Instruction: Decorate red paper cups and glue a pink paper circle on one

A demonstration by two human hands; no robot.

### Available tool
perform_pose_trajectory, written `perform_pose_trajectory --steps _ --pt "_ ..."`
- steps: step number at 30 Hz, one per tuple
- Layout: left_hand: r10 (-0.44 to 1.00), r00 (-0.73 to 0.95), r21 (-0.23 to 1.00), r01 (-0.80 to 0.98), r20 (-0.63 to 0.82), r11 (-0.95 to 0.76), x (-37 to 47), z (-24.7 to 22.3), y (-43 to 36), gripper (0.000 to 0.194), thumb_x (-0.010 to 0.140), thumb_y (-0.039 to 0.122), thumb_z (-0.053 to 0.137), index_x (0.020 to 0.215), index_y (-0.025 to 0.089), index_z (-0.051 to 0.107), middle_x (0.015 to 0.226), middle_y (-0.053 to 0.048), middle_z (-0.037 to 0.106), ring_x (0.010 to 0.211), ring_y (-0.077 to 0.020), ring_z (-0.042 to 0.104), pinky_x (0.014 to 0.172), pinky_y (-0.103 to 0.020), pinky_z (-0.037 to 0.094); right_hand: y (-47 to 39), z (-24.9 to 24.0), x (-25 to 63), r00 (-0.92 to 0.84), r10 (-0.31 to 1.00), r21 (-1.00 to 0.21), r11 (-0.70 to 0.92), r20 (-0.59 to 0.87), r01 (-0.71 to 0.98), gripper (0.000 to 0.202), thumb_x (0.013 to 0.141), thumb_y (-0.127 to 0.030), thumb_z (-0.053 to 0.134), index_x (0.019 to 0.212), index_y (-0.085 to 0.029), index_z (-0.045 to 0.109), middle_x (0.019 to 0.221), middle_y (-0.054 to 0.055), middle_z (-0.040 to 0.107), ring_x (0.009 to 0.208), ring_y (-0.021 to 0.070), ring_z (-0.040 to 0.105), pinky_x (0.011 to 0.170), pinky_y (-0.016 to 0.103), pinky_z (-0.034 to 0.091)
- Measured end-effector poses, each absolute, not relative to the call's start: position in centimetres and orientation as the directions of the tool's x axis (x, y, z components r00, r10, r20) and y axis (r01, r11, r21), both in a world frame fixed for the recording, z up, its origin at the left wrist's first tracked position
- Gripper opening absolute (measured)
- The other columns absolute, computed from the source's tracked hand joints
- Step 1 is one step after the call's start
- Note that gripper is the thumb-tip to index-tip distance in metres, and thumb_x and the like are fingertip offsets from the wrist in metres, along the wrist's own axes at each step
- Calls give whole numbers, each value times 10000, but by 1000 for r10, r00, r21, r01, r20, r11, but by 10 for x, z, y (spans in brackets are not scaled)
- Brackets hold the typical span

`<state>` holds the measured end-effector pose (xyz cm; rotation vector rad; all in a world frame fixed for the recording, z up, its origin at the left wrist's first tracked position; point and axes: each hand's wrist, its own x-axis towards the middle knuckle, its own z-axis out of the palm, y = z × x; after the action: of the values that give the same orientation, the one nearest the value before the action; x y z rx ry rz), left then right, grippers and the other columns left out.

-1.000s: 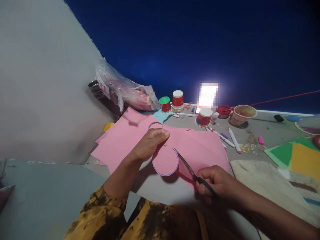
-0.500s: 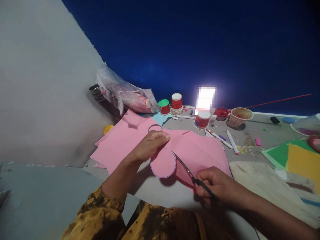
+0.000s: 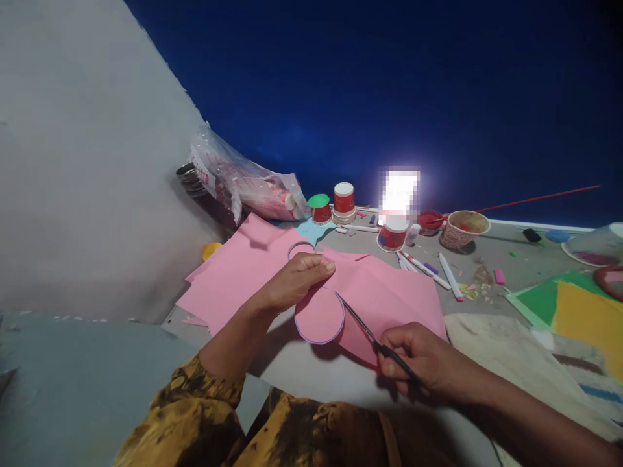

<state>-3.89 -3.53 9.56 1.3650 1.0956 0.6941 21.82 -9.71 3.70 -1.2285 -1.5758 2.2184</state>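
My left hand (image 3: 306,275) pinches the pink paper (image 3: 379,292) at the top of a round part (image 3: 320,318) that has a blue outline along its edge. Black-handled scissors (image 3: 363,324) are in my right hand (image 3: 413,360), its fingers wrapped round the handles. The scissor tips meet the paper at the upper right of the round part. A ring (image 3: 300,245) lies just behind my left hand. More pink sheets (image 3: 238,266) are spread to the left.
Red paper cups (image 3: 344,201), a plastic bag (image 3: 257,188), a bright screen (image 3: 400,194), a patterned paint cup (image 3: 464,228) and markers (image 3: 450,275) stand or lie at the back. Green and yellow sheets (image 3: 588,318) and a stained cloth (image 3: 516,363) are at the right.
The round part of the paper has tilted and shifted slightly to the right and up. Both hands keep their holds, and the scissors have hardly moved.
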Motion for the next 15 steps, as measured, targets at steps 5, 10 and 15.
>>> perform_pose_trajectory --steps 5,10,15 --pt "900 394 970 218 -188 107 -38 97 -35 630 816 692 714 616 218 348 590 80 281 521 -64 224 440 -214 191 -97 39 219 -652 541 -839 -440 -532 320 526 710 -670 784 690 -196 556 526 -32 599 401 52 406 389 180 275" --pt "903 395 968 240 -167 74 -38 95 -34 616 832 676 697 611 220 347 594 74 287 529 -71 233 449 -221 188 -96 43 218 -626 543 -822 -456 -561 342 552 679 -683 802 676 -192 549 520 -32 598 388 43 393 384 176 262" --pt "890 426 961 271 -165 49 -38 95 -33 611 857 666 671 606 218 340 609 65 287 549 -79 237 466 -220 197 -95 43 219 -630 540 -823 -454 -559 341 578 669 -709 804 685 -191 549 529 -27 608 393 45 404 391 179 263"
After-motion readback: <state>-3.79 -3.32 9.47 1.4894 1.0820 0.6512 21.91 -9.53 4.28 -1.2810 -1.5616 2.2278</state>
